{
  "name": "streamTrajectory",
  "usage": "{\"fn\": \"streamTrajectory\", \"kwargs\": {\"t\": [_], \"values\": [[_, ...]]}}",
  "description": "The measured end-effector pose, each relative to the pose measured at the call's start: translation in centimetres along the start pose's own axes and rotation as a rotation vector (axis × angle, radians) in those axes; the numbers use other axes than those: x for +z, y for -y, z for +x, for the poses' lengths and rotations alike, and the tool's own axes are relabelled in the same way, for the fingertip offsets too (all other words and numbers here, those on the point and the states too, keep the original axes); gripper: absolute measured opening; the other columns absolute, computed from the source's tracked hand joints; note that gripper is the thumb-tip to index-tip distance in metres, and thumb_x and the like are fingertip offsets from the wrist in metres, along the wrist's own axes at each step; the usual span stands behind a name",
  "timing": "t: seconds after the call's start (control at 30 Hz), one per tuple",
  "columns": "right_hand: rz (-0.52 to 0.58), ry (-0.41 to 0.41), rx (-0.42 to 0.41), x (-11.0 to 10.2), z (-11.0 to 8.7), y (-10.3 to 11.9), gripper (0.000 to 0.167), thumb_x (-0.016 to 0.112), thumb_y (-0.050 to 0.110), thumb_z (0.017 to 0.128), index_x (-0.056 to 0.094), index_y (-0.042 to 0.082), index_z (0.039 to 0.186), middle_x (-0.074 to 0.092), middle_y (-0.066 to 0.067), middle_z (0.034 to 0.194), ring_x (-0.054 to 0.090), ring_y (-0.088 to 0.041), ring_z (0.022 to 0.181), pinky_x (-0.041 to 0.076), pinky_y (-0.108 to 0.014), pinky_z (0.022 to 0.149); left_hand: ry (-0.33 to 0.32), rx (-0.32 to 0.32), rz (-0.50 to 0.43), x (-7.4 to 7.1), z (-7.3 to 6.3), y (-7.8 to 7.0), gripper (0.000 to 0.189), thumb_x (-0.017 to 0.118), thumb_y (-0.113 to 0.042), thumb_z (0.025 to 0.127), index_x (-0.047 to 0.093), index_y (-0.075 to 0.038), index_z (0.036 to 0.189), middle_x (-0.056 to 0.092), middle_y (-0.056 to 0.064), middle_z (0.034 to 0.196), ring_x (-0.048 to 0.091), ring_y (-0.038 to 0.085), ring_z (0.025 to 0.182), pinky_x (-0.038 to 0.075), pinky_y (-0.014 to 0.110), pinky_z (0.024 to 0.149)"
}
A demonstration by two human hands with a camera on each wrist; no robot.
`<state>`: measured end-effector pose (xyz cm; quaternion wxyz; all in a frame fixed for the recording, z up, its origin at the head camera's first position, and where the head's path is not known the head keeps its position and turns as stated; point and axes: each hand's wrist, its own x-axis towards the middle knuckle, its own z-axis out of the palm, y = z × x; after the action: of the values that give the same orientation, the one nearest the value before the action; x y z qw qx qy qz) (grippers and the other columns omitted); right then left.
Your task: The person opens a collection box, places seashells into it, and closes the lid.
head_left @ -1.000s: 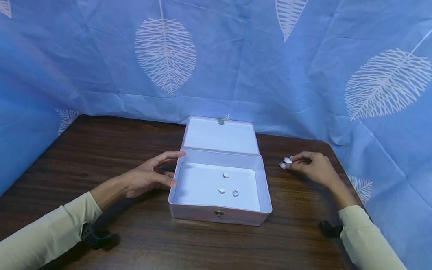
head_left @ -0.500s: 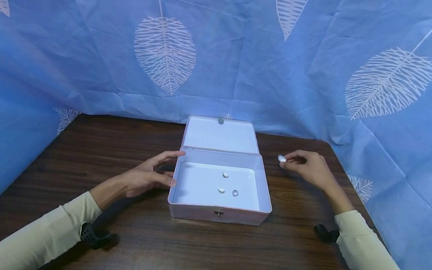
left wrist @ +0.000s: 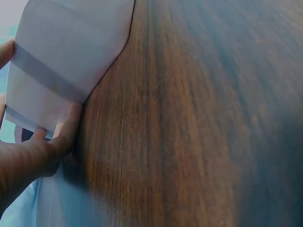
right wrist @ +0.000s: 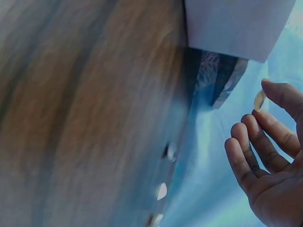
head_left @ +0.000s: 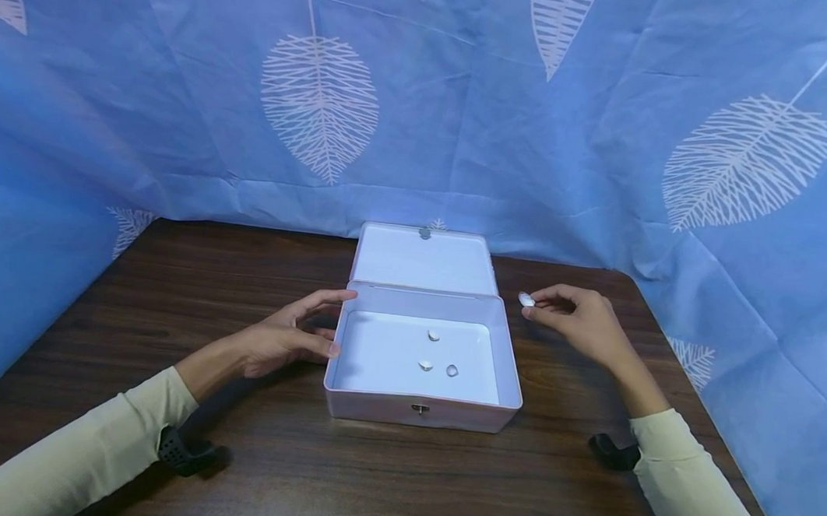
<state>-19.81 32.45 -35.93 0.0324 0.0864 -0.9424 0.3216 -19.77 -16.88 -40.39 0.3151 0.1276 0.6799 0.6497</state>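
Note:
A pale pink metal box (head_left: 419, 411) stands on the table with its white-lined lid (head_left: 423, 260) swung back. Inside it lie 3 small items: two whitish shells (head_left: 433, 335) and a ring-like piece (head_left: 452, 371). Along the box's left side rests my left hand (head_left: 286, 337), index finger at the rim and thumb against the wall. The left wrist view shows those fingers (left wrist: 71, 124) touching the outer wall. To the right of the box, my right hand (head_left: 586, 318) pinches a small white seashell (head_left: 526, 299) between thumb and index finger; its other fingers are loosely bent.
The dark wooden table (head_left: 402, 483) ends at a blue curtain (head_left: 455, 135) with white leaf prints. In the right wrist view, several small white shell-like pieces (right wrist: 162, 191) lie on the table below the right hand.
My right hand has picked up the shell from beside another white piece and moved left with it, closer to the box. The left hand and the box have stayed in place.

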Motion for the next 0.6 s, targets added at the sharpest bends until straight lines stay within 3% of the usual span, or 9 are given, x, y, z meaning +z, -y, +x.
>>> {"fn": "streamTrajectory", "kwargs": {"t": [0.3,0.6], "values": [[0.028,-0.025,-0.036,0.1,0.0,3.2,0.037,0.085,0.042,0.103,0.083,0.014,0.127,0.083,-0.010,0.119,0.077,-0.014,0.101,0.061,-0.020,0.082,0.003,-0.005,-0.007,-0.1,0.0,-0.3,0.094,0.080,-0.006,0.099,0.034,-0.028,0.178,0.009,0.012,0.189,0.028,0.055,0.169,0.053,0.053,0.122],[0.060,-0.029,-0.101,1.1,0.0,6.4,0.031,0.088,0.032,0.101,0.084,0.014,0.126,0.083,-0.007,0.118,0.077,-0.020,0.105,0.060,-0.015,0.085,0.003,-0.003,-0.019,-0.2,-0.1,-0.1,0.096,0.084,-0.009,0.098,0.035,-0.028,0.177,0.009,0.011,0.189,0.029,0.054,0.169,0.054,0.052,0.121]]}}
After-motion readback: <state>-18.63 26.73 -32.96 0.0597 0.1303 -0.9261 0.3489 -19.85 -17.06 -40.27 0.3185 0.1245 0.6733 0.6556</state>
